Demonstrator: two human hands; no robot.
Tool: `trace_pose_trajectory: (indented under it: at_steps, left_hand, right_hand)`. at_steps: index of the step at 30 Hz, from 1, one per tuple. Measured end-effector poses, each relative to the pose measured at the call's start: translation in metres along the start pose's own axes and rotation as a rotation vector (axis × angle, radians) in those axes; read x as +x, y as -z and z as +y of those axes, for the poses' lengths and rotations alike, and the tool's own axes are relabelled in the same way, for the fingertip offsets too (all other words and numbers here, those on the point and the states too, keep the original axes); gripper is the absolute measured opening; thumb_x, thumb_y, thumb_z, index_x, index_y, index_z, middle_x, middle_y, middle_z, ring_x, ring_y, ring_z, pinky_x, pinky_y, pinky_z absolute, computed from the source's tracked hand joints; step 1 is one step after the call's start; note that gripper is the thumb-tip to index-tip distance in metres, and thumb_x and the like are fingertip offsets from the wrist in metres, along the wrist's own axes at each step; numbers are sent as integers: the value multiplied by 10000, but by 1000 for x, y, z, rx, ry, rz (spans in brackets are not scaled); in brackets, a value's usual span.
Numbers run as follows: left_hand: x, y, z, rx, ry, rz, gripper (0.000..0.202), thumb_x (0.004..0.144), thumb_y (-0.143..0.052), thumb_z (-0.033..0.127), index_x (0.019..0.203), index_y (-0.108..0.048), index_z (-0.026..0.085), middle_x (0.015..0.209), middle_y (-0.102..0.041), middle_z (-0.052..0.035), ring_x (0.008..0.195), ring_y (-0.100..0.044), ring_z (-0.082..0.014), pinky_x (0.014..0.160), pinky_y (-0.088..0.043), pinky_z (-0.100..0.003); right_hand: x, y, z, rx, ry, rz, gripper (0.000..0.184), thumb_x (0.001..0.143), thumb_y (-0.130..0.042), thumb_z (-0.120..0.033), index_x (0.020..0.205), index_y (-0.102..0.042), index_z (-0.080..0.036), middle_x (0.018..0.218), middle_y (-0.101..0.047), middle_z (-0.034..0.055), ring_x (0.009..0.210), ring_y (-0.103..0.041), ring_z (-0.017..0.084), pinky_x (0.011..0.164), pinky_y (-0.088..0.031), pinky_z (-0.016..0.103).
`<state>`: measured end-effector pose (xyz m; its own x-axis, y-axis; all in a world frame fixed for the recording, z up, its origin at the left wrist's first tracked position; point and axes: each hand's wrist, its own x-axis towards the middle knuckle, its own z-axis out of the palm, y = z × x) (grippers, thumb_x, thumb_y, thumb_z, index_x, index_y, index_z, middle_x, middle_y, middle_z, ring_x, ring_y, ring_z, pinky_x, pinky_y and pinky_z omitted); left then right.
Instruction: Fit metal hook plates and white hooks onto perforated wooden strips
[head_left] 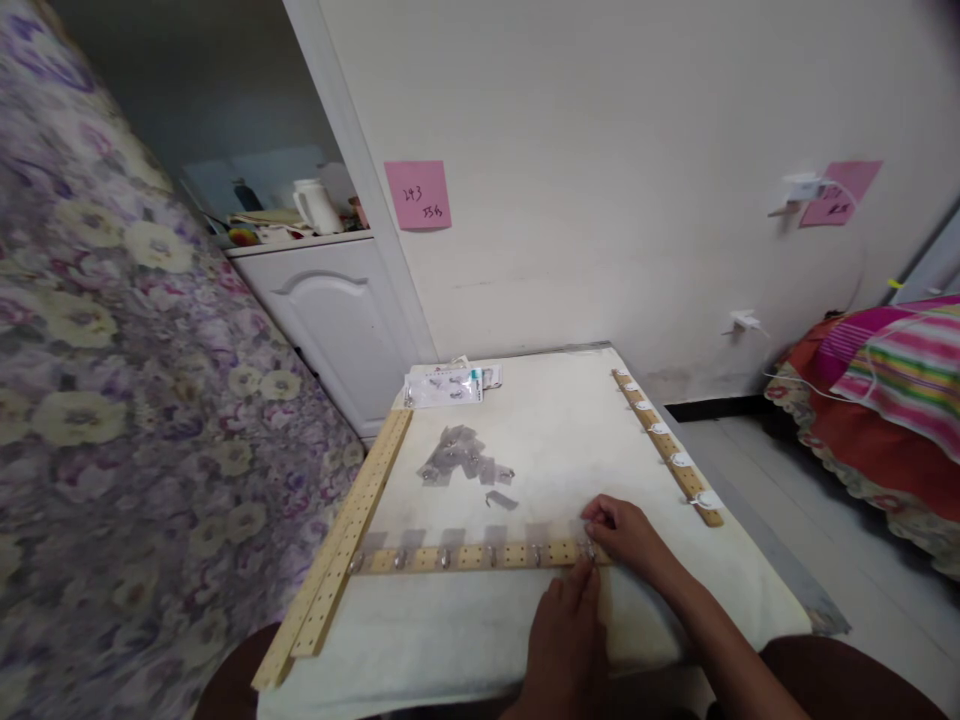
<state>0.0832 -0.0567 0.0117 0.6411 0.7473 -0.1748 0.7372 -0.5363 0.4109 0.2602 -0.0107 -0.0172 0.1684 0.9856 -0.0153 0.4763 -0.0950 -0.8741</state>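
Observation:
A pale wooden strip with paired holes (470, 557) lies across the front half of the table. Small shiny metal pieces (445, 558) sit along it at intervals, each with a translucent plastic flap (455, 537) spread behind. At the strip's right end, my left hand (568, 622) has its fingertips pressed together on the last metal piece (587, 549). Just beyond, my right hand (624, 530) is closed in a pinch at the edge of the translucent flap there; the fingers partly hide it. A pile of similar translucent pieces (459, 452) lies farther back, with a single one (502, 500) apart from it.
Two long perforated wooden strips (352, 540) lie along the table's left edge. Another strip (664, 445) with white round pieces runs along the right edge. Clear packages (444, 387) rest at the back left. A floral curtain (150, 400) hangs left; a bed (885, 390) stands right.

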Motion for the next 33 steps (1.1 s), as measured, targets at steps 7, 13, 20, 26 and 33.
trace_pose_trajectory:
  at_steps: [7,13,20,26,33]
  left_hand:
    - [0,2,2,22,-1,-9,615,761,-372,96,1375,-401,129,1475,-368,-79,1260,-428,-276,1082,-332,-418]
    - [0,2,2,-6,-5,-9,611,764,-385,109,1374,-403,128,1476,-369,-76,1256,-426,-285,1077,-338,-428]
    - [0,2,1,-45,-10,18,623,735,-421,89,1356,-431,133,1461,-392,-82,1237,-440,-285,1066,-350,-430]
    - [0,-1,-3,-39,-37,47,612,754,-404,78,1359,-425,163,1469,-381,-66,1230,-450,-274,1051,-361,-438]
    - [3,-2,-5,-48,-41,32,638,731,-419,78,1364,-419,158,1460,-394,-76,1215,-460,-285,1040,-374,-440]
  right_hand:
    - [-2,1,-3,-12,13,10,143,687,-525,-209,783,-628,-183,643,-597,-19,610,-531,130,576,-389,229]
    - [-2,1,-3,-22,-2,2,157,681,-534,-203,797,-635,-173,670,-611,-7,640,-550,140,602,-406,238]
    - [-4,8,-8,4,23,-6,174,723,-519,-220,845,-635,-175,664,-612,-11,638,-554,142,612,-421,241]
    - [-5,9,-8,30,-5,-30,202,701,-574,-252,878,-638,-176,711,-624,-6,664,-563,146,621,-431,247]
    - [-2,2,-1,-23,-44,-38,250,636,-677,-292,863,-646,-191,712,-637,-11,652,-573,143,615,-422,246]
